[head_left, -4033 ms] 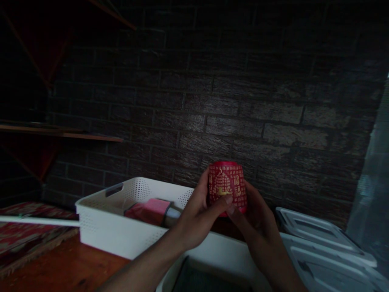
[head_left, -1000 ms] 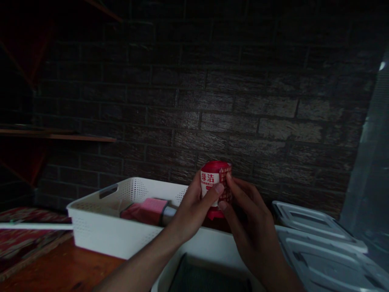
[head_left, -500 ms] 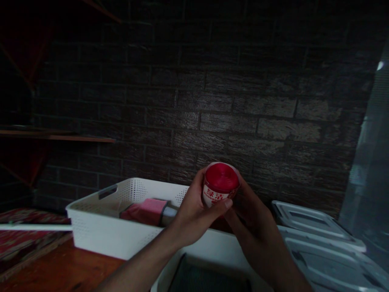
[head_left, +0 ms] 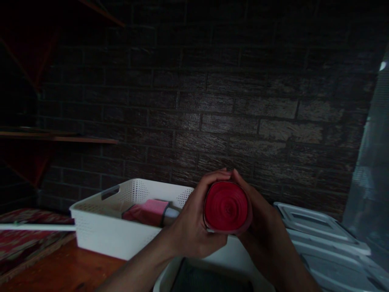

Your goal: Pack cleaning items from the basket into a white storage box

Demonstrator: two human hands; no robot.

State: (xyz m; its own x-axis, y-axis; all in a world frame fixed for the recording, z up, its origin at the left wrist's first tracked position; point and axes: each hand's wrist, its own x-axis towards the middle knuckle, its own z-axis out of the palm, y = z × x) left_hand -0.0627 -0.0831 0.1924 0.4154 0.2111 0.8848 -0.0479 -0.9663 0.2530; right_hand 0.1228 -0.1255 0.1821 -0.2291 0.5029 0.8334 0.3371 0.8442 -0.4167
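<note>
Both my hands are wrapped round a roll of red plastic bags (head_left: 226, 206), held up over the baskets. Its wound end faces me and shows the spiral layers; a pale wrapper edges it. My left hand (head_left: 194, 227) grips the left side, fingers curling over the top. On the other side my right hand (head_left: 261, 219) closes round it, partly in shadow. Behind my left wrist, a white perforated basket (head_left: 103, 235) holds a pink and grey cloth item (head_left: 152, 211). Below my hands is another white bin with dark fabric (head_left: 206, 280) in it.
Grey-white lidded boxes (head_left: 328, 247) stand at the right. A dark brick wall (head_left: 197, 101) rises behind. Wooden shelves (head_left: 85, 140) jut out at the left, above a red patterned cloth (head_left: 24, 239) and a white rod (head_left: 36, 227). The wooden tabletop (head_left: 82, 263) shows at lower left.
The roll has been tipped so its round end points at me, hiding the printed label. It has come lower and closer, and my fingers have shifted round it.
</note>
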